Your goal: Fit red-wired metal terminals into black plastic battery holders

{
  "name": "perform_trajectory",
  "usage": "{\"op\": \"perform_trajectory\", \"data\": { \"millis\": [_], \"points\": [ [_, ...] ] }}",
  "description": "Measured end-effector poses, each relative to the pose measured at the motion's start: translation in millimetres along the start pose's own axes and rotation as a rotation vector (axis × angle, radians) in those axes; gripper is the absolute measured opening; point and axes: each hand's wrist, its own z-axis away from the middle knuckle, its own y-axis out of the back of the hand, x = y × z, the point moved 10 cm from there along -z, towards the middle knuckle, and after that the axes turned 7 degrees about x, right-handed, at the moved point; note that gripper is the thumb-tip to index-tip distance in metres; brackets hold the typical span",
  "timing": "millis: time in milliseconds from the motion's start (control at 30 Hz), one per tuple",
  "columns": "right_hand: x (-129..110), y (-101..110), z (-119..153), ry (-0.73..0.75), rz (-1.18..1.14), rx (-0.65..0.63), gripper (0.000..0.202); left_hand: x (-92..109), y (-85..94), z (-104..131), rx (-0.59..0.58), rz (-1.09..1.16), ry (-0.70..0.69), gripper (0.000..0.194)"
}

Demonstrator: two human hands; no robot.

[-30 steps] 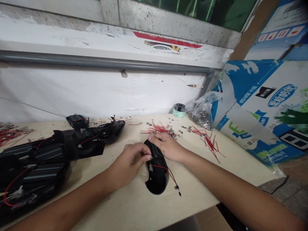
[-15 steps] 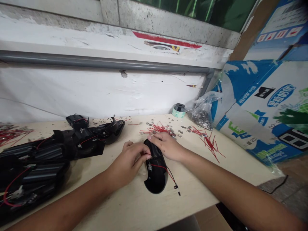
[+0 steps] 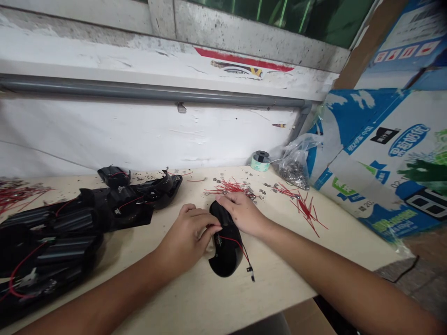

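A black plastic housing (image 3: 226, 260) with a rounded near end lies on the light tabletop between my hands. My right hand (image 3: 240, 211) grips its far end from the right, thumb over the top. At its left edge, my left hand (image 3: 197, 230) pinches with thumb and forefinger over the middle of the housing; whatever is between those fingertips is too small to make out. Red and black wires (image 3: 240, 246) run out of the housing to the right and end in a small black connector (image 3: 250, 271) on the table.
Several similar black housings (image 3: 70, 223) are heaped at the left. Red wires with metal contacts (image 3: 232, 187) lie behind my hands, more red wires (image 3: 305, 209) to the right. A tape roll (image 3: 260, 161), a bag of metal parts (image 3: 295, 167) and a blue-white carton (image 3: 377, 163) stand at the back right.
The housing has turned slightly and its near end has shifted a little up. The loose connector has swung left. Both hands stay at the housing.
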Motion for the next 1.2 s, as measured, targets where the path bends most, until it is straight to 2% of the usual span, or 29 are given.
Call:
{"op": "perform_trajectory", "data": {
  "millis": [167, 267, 433, 600, 700, 967, 1067, 1200],
  "points": [
    [1, 2, 0, -0.026, 0.025, 0.016, 0.046, -21, 0.3, 2, 0.084, 0.119, 0.243, 0.012],
    [3, 4, -1, -0.032, 0.022, 0.028, 0.046, -26, -1.0, 3, 0.102, 0.182, 0.296, 0.015],
    [3, 3, -1, -0.021, 0.016, 0.015, 0.047, -13, 0.5, 2, 0.055, 0.059, 0.126, 0.017],
    [3, 4, -1, -0.014, 0.019, 0.029, 0.048, -11, 2.5, 2, 0.083, 0.030, 0.097, 0.014],
    [3, 5, -1, -0.016, 0.020, 0.045, 0.048, -2, 1.8, 1, 0.091, -0.023, 0.022, 0.016],
    [5, 1, 0, -0.023, -0.024, 0.018, 0.048, 13, -3.4, 4, 0.014, -0.076, -0.133, 0.022],
    [7, 1, -1, -0.029, -0.018, 0.020, 0.048, 12, -3.5, 4, -0.005, -0.055, -0.146, 0.023],
    [6, 2, -2, -0.021, -0.031, 0.027, 0.049, 7, -0.2, 3, 0.005, -0.038, -0.093, 0.021]
  ]
}}
